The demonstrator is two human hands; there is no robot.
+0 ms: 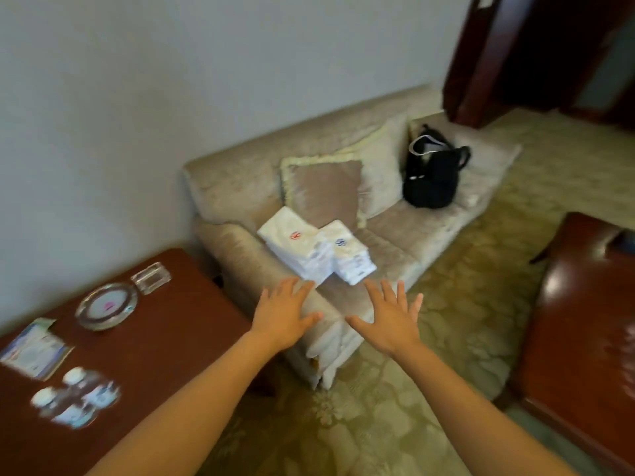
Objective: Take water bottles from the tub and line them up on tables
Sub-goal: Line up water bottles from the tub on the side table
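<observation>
Head view, motion blur at the lower left.

- Water bottles (pixel 75 396): a small cluster near the front of the dark red-brown tabletop (pixel 165 338) on the person's left. Two white caps can be made out. The bottles seem to stand upright, long axis vertical and caps up, with bodies running toward lower right in this wide-angle view. Pale labels with some blue; print too blurred to read.
- Left hand (pixel 285 317): grip released, fingers straight and spread, palm down, holding nothing. It is over the sofa (pixel 405 235) arm; I cannot tell whether it touches.
- Right hand (pixel 388 321): grip released likewise, fingers spread, just beside the left, over the front corner of the arm.
- Both hands well apart from the bottles.
- Same tabletop, going back toward the wall: a printed booklet (pixel 34 352), text unreadable; a round glass ashtray (pixel 107 305) with a pink mark at its centre; a clear glass box (pixel 151 278).
- Sofa seat: two white packs (pixel 316 250), one with a red mark, one blue, neither legible; cushions; a black bag (pixel 433 180).
- A second glossy tabletop (pixel 584 321) at right.
</observation>
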